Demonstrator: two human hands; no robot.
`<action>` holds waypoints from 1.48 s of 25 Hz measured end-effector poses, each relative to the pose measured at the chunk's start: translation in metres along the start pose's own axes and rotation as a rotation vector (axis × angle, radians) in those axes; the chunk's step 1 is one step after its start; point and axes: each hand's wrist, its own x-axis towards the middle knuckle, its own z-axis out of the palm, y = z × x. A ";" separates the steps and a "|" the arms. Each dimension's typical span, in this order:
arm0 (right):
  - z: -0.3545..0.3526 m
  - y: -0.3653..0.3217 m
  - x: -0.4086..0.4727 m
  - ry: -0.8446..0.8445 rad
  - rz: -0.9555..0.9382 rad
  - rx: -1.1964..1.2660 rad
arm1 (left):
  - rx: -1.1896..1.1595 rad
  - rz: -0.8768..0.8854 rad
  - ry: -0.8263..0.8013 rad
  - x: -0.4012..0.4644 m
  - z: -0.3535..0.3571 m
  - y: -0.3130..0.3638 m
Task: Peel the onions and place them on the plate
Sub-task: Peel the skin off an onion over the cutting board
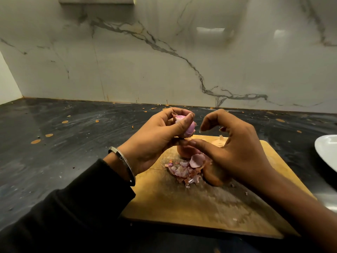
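The white plate (326, 152) at the right edge of the counter (54, 143) is cut off by the frame, so only a curved part of its rim shows. The left hand (155, 141) covers much of the pink onion (184, 127) it grips, and the right hand (235, 152) hides most of two unpeeled onions on the cutting board (200, 203), one (214, 177) under its palm and one (218, 142) behind its fingers. A third onion (183, 151) shows only partly between the hands.

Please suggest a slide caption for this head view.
Left hand holds a half-peeled purple onion above the wooden cutting board; right hand open beside it.
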 end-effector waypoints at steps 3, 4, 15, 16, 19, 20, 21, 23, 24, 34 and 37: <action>0.002 -0.001 -0.001 0.012 -0.028 -0.005 | -0.028 -0.031 -0.020 0.000 0.003 0.001; 0.002 0.000 -0.001 0.019 -0.026 -0.019 | -0.039 -0.040 -0.019 0.000 0.003 0.002; 0.001 0.001 0.000 0.054 -0.015 0.016 | -0.084 -0.014 -0.071 0.001 -0.001 0.003; 0.002 0.001 0.000 0.061 -0.015 0.023 | -0.069 -0.013 -0.082 0.000 -0.001 0.003; 0.001 0.002 0.001 0.069 0.013 0.048 | -0.028 -0.026 -0.071 0.001 0.001 0.003; 0.001 0.002 0.001 0.068 0.027 0.057 | -0.021 -0.031 -0.058 0.001 0.002 0.003; 0.001 0.003 0.001 0.067 0.040 0.064 | -0.020 -0.034 -0.049 0.001 0.002 0.002; 0.002 0.003 0.001 0.062 0.061 0.087 | -0.017 -0.036 -0.049 0.001 0.001 0.002; 0.002 0.002 0.001 0.056 0.068 0.109 | -0.013 -0.035 -0.051 0.001 0.001 0.001; 0.005 0.004 0.001 0.023 0.142 0.185 | 0.044 -0.018 -0.104 0.000 0.002 -0.001; 0.005 0.004 -0.001 0.036 0.149 0.191 | 0.057 -0.014 -0.106 0.000 0.002 -0.002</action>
